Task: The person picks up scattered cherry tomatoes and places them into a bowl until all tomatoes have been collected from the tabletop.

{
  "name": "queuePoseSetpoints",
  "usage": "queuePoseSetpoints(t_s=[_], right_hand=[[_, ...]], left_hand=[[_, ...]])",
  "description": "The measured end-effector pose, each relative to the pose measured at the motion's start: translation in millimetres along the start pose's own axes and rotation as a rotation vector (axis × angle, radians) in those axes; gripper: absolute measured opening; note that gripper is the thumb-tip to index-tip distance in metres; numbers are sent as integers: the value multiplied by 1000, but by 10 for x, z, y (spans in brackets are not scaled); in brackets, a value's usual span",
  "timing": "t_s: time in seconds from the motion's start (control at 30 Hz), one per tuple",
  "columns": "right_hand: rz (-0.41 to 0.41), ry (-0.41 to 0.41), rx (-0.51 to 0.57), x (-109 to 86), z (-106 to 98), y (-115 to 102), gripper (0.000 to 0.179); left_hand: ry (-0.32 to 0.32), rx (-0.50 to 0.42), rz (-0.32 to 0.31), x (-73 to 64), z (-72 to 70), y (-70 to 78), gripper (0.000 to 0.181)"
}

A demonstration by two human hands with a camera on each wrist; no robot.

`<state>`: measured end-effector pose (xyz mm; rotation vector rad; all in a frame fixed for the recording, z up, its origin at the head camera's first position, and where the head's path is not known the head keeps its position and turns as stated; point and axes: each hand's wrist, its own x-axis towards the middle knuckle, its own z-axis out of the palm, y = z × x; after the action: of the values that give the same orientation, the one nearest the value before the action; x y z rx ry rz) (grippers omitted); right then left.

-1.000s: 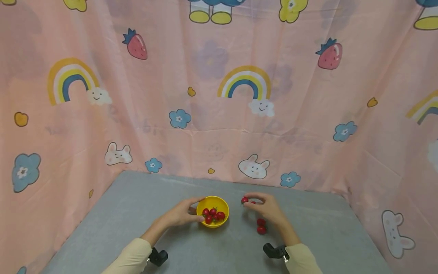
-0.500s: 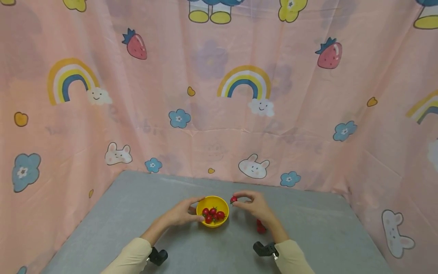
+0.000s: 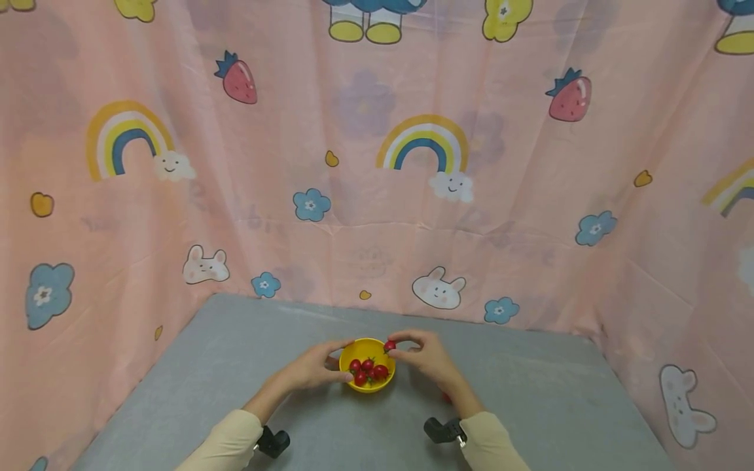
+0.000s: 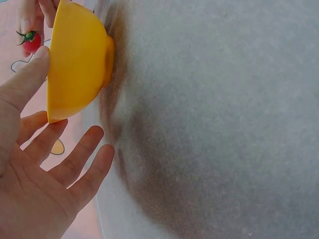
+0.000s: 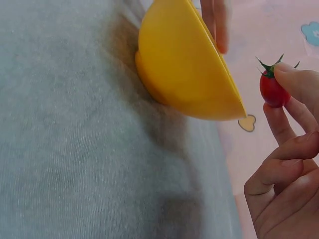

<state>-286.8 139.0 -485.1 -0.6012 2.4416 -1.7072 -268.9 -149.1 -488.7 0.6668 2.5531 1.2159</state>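
A yellow bowl (image 3: pixel 368 389) stands on the grey tabletop with several red cherry tomatoes (image 3: pixel 360 378) inside. My left hand (image 3: pixel 312 367) holds the bowl at its left side, thumb and first fingers at the rim, the other fingers spread in the left wrist view. Between thumb and fingertips, my right hand (image 3: pixel 429 358) pinches a cherry tomato (image 5: pixel 274 92) with a green calyx. That tomato overlaps the bowl's right rim in the head view; the right wrist view shows it beside the rim, stalk end up. The tomatoes inside the bowl are hidden from both wrist views.
A bit of red (image 3: pixel 446 397) shows on the table beside my right wrist, mostly covered by it. Black wrist-worn devices (image 3: pixel 273 442) stick out inward from both sleeves. A pink patterned curtain (image 3: pixel 365 248) hangs behind the grey tabletop (image 3: pixel 283 314).
My right hand has carried the pinched tomato leftward to the bowl's rim. Its forearm now covers most of the loose tomatoes on the table. The left hand and the bowl have stayed put.
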Motion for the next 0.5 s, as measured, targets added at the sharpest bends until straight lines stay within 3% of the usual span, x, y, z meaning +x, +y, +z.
queuePoseSetpoints(t_s=[0.5], right_hand=[[41,16,20,25,36,34,31]], left_hand=[[14,-29,16,-6,-2,2,71]])
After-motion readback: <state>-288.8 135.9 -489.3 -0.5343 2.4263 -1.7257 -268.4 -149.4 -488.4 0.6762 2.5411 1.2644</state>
